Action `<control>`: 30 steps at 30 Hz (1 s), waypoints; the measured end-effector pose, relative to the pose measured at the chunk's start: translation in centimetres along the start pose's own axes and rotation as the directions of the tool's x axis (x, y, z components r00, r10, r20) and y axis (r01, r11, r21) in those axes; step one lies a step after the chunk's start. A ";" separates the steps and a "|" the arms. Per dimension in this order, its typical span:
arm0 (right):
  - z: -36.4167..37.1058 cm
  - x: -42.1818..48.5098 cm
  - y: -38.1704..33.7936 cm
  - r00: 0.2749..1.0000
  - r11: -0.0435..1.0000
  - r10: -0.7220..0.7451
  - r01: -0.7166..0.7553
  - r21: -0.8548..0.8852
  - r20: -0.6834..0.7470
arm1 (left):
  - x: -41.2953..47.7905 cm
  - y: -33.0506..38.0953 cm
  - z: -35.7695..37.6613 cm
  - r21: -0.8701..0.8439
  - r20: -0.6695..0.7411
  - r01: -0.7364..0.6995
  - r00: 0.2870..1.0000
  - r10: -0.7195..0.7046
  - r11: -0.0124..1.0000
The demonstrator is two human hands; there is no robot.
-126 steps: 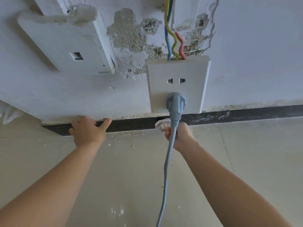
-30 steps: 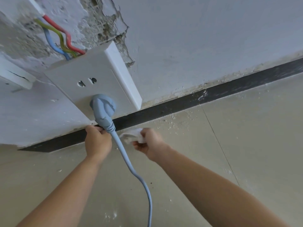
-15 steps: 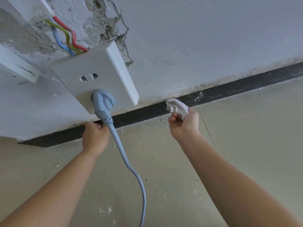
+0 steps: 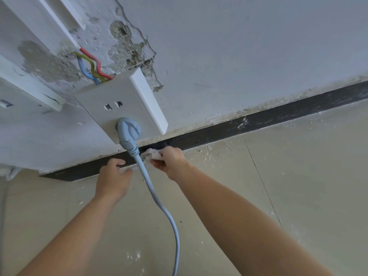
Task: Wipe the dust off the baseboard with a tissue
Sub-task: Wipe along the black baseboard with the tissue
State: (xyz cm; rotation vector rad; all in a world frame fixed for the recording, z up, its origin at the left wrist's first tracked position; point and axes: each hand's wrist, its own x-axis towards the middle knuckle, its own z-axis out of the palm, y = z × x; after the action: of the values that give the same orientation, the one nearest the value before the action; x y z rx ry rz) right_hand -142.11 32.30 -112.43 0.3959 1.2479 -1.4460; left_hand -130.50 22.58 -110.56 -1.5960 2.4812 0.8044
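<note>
Progress partway | right hand [image 4: 171, 160] grips tissue [image 4: 152, 154] against baseboard [image 4: 278, 116] | left hand [image 4: 113, 181] relaxed, touching baseboard | right stretch looks dusty

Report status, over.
Right hand grips tissue at baseboard. Left hand rests by baseboard, holds nothing. Blue cord hangs between hands.

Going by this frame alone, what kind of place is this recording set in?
Probably an indoor room under renovation or left unfinished: plaster is broken away around a surface-mounted socket fed by exposed coloured wires, and white crumbs litter the tiled floor along the dark baseboard.
</note>
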 end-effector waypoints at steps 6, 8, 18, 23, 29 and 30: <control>-3.5 -0.9 -1.3 0.979 0.948 -0.105 0.153 0.280 -0.177 | -1.0 -0.4 -0.7 0.284 0.142 -0.100 0.988 0.061 0.954; -6.0 -1.1 -1.5 0.955 0.925 -0.157 0.232 0.300 -0.252 | -2.0 0.4 -1.4 0.514 0.435 -0.211 0.899 -0.041 0.832; -13.6 -2.4 -2.8 0.918 0.943 -0.156 0.248 0.222 -0.364 | -11.1 8.9 2.0 0.260 0.863 -0.502 0.504 0.035 0.825; -14.6 -3.0 -3.3 0.904 0.954 -0.185 0.260 0.152 -0.386 | -10.6 11.7 5.2 0.144 0.494 -0.465 0.799 0.344 0.873; -15.5 -2.2 -2.7 0.911 0.965 -0.082 0.175 0.197 -0.403 | -6.1 11.7 5.5 0.631 0.304 -0.742 0.506 0.807 0.227; -15.2 -2.0 -2.6 0.920 0.967 -0.073 0.159 0.197 -0.386 | -5.3 11.4 5.7 0.662 0.308 -0.732 0.462 0.832 0.161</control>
State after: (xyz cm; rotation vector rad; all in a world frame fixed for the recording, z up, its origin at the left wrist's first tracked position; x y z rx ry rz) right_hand -149.65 45.55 -115.46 0.7954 1.4329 -1.6738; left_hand -139.19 33.30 -109.30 0.0647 3.0150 -0.3978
